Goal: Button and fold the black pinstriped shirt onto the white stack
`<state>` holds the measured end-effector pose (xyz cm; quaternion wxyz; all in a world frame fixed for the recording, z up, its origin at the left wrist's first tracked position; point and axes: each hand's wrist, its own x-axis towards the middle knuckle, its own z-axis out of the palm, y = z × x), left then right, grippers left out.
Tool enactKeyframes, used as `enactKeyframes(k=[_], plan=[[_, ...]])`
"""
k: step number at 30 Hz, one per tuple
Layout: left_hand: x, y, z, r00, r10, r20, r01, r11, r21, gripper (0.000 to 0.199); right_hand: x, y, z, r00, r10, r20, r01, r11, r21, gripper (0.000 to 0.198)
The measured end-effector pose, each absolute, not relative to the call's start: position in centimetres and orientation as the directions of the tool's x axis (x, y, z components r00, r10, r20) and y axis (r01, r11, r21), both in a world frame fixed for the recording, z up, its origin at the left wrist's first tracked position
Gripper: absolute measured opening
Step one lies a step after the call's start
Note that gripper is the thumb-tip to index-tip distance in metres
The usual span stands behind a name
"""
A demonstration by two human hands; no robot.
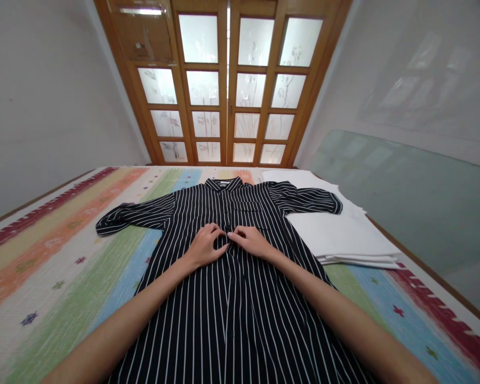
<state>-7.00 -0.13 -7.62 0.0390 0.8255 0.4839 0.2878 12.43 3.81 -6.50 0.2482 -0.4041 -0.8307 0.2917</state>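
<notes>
A black shirt with white stripes lies spread face up, collar at the far end and sleeves out to both sides. My left hand is at the front placket, its thumb and fingers curled in on the fabric edge. Opposite it, my right hand pinches the placket from the other side. The fingertips of both hands nearly meet at the middle of the chest. Whether a button sits between them is too small to make out. Below the hands, the front edges run down in loose folds.
Under the shirt is a colourful striped cloth with small star and flower shapes. A stack of folded white cloth or sheets lies at the right, partly beneath the right sleeve. Wooden doors with glass panes stand beyond, between pale walls.
</notes>
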Motion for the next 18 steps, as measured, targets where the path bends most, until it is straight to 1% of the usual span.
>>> enactKeyframes(k=[2,4,6,7,11,13,15,18], plan=[[-6.7,-0.9,-7.6,0.375,0.826,0.422,0.770,-0.531,0.354,0.019,12.1,3.1,-6.1,-0.566,0.811,0.148,0.546,0.503,-0.670,0.033],[-6.3,-1.4,-7.6,0.375,0.833,0.407,0.769,-0.524,0.365,0.019,11.6,2.6,-5.8,-0.555,0.826,0.098,0.577,0.467,-0.670,0.022],[-6.1,-1.7,-7.7,0.374,0.841,0.390,0.765,-0.518,0.383,0.018,11.4,2.4,-5.7,-0.540,0.841,0.028,0.588,0.401,-0.702,0.012],[-6.1,-1.9,-7.8,0.373,0.846,0.380,0.762,-0.513,0.395,0.018,11.3,2.3,-5.7,-0.535,0.845,0.000,0.584,0.370,-0.723,0.010],[-5.9,-2.2,-7.6,0.357,0.869,0.343,0.746,-0.486,0.455,0.015,11.6,2.4,-6.1,-0.513,0.858,-0.014,0.531,0.305,-0.790,0.008],[-5.8,-2.3,-7.4,0.352,0.879,0.322,0.744,-0.472,0.473,0.015,11.8,2.4,-6.3,-0.485,0.873,-0.049,0.503,0.233,-0.833,0.008],[-5.7,-2.4,-7.2,0.350,0.886,0.305,0.747,-0.461,0.479,0.014,12.0,2.3,-6.4,-0.464,0.880,-0.096,0.468,0.152,-0.871,0.009],[-5.6,-2.4,-6.9,0.356,0.889,0.288,0.756,-0.455,0.472,0.014,12.2,2.3,-6.6,-0.484,0.867,-0.118,0.412,0.107,-0.905,0.010]])
